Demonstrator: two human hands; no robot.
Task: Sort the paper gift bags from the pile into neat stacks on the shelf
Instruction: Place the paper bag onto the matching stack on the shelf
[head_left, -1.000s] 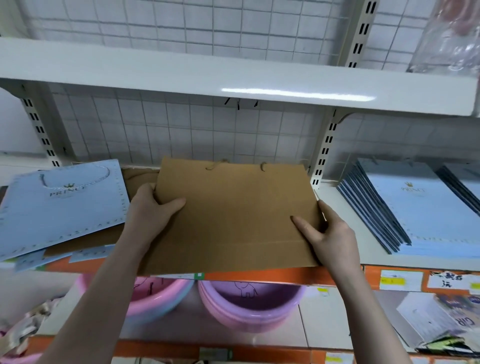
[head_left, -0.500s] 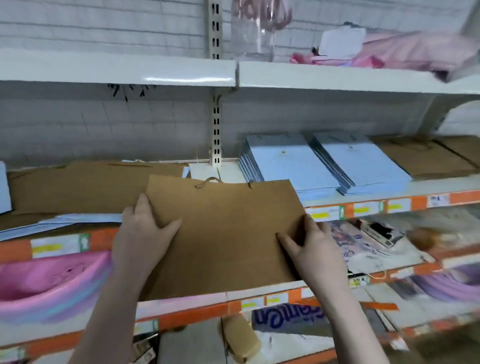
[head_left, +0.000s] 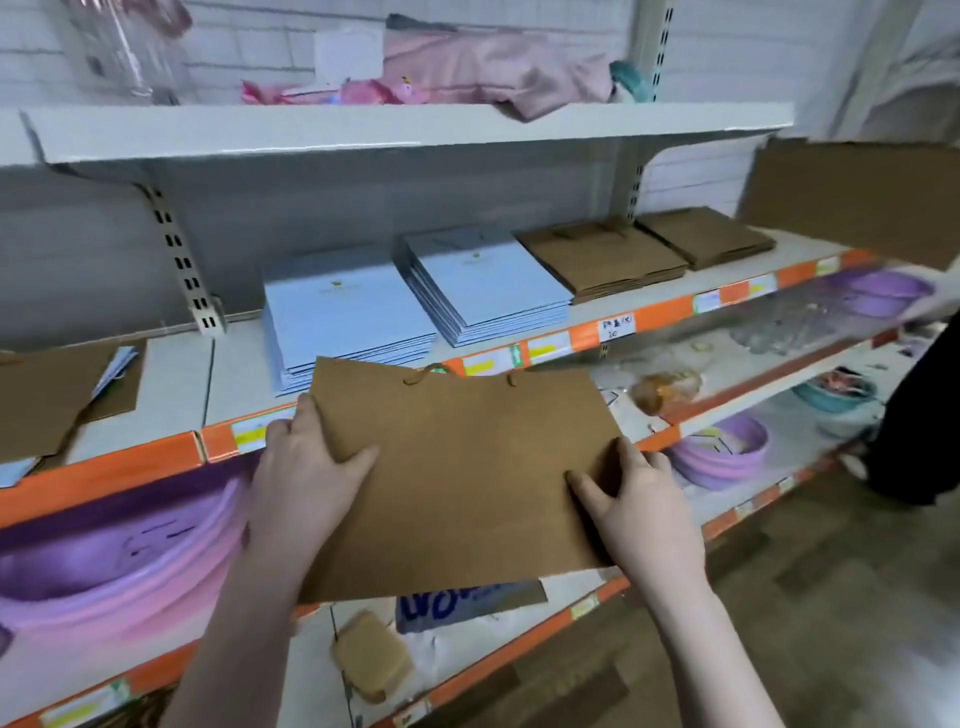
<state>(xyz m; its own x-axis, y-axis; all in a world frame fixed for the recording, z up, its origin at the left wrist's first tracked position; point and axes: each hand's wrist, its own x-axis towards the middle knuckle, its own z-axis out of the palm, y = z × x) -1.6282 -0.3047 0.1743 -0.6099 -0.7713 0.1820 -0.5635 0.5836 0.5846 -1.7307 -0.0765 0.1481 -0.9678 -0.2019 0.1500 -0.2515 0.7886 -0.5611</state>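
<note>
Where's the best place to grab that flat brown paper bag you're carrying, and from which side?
By its two short side edges, one hand from each side, as the left hand and right hand do now: thumb on top, fingers underneath. The brown bag is wide, thin and floppy, so gripping both ends probably keeps it flat.

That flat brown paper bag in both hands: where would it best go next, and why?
Probably carry the flat brown paper gift bag, gripped by the left hand and right hand, rightward onto the nearer brown bag stack. That stack matches its colour and, it seems, its size; the light blue bag stacks sit closer but differ.
</note>
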